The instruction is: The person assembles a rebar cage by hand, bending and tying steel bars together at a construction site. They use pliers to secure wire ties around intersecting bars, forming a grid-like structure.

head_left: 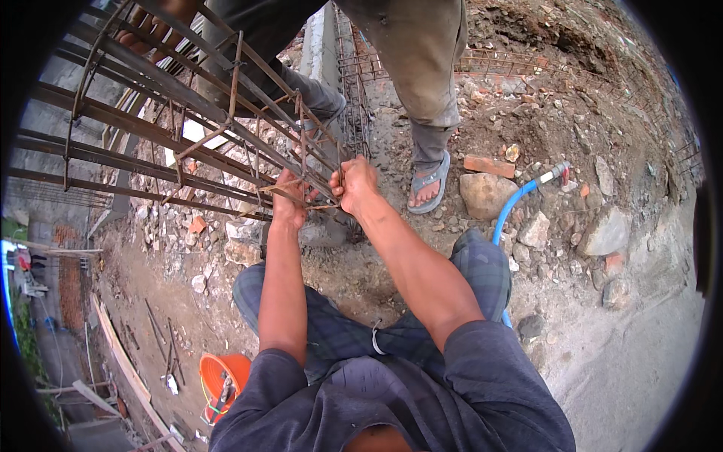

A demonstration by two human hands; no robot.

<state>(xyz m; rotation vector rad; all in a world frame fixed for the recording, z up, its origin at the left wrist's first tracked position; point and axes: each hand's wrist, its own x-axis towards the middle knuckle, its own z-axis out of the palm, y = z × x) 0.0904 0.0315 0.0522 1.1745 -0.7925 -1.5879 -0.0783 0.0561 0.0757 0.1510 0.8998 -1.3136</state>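
A rusty rebar cage (173, 147), made of long bars tied with thin stirrups, slants down from the upper left to my hands. My left hand (290, 203) is closed round its lower end, beside a stirrup. Just to the right, my right hand (357, 184) is closed with its fingers curled in against the bars. What sits between those fingers is too small to make out. Another person stands astride in front of me, in brown trousers (407, 45) and a grey sandal (431, 184). That person's hand (154, 30) is at the cage's upper part.
A concrete beam (320, 49) with thin upright rebar runs away from me. To the right lie a blue hose (514, 207), a brick (489, 166), a large stone (486, 194) and rubble. An orange bucket (226, 369) holding tools stands at lower left, near a long plank (120, 350).
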